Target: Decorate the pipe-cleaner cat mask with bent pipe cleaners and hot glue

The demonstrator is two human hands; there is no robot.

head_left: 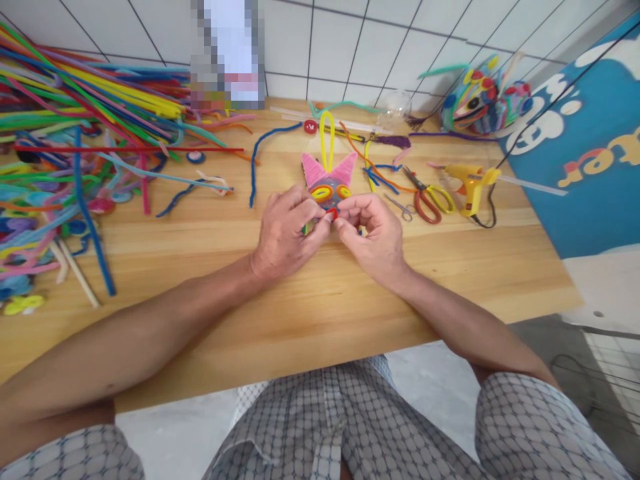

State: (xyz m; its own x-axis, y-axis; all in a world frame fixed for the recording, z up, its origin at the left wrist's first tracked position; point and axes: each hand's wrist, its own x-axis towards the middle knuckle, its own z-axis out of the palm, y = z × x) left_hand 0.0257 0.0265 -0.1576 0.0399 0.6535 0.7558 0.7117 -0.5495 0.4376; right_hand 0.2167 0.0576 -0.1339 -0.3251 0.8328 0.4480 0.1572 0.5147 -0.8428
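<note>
A small red piece (pixel 333 214) is pinched btwn. the fingertips of the L hand (pixel 296 230) and the R hand (pixel 371 230); the remaining fingers are curled, and the wrists are held just above or on the tabletop (pixel 325 307) (contact can't be confirmed). The red piece is positioned at the lower part of a grey animal face (pixel 330 184), centre of tabletop, w/ its lower edge hidden by the hands. The face is fitted w/ two pink ears, yellow-orange eye rings and, at top, a yellow loop (pixel 332 133). To the R, small scissors (pixel 404 209), large scissors (pixel 430 201) w/ red & yellow handles, and a yellow glue gun (pixel 470 183) are laid out in order. A blue pipe cleaner (pixel 257 157) is placed L of the face; farther L, assorted pipe cleaners (pixel 115 100) are heaped.
</note>
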